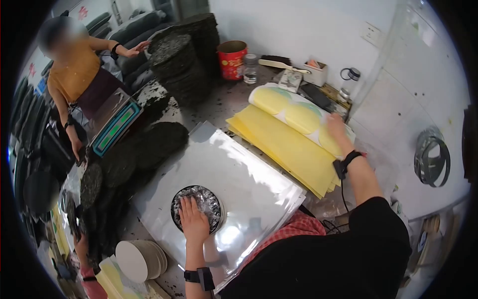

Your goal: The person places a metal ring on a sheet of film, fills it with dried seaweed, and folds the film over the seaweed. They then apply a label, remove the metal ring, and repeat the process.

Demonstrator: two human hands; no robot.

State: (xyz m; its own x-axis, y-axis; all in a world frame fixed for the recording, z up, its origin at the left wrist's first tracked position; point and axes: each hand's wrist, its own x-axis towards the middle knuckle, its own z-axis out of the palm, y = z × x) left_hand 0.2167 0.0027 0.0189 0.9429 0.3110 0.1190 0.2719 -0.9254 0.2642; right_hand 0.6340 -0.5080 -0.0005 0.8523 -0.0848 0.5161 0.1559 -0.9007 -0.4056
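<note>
My left hand (193,222) lies flat, fingers outstretched, on a round dark disc (211,203) covered in crinkled clear film. The disc rests on a stack of shiny clear plastic sheets (239,169). To the right, my right hand (336,130) is at the edge of a sheet of round yellow-and-green printed labels (271,102). Its fingers look curled together; whether a label is between them is hidden. Plain yellow sheets (279,147) lie beside the labels.
Dark round cakes (154,144) lie at left, with taller stacks (174,65) behind. A co-worker (74,70) stands by a digital scale (117,127); another person's hand (80,246) shows lower left. White round discs (137,261), a red tin (232,62) and a glass jar (250,70) stand nearby.
</note>
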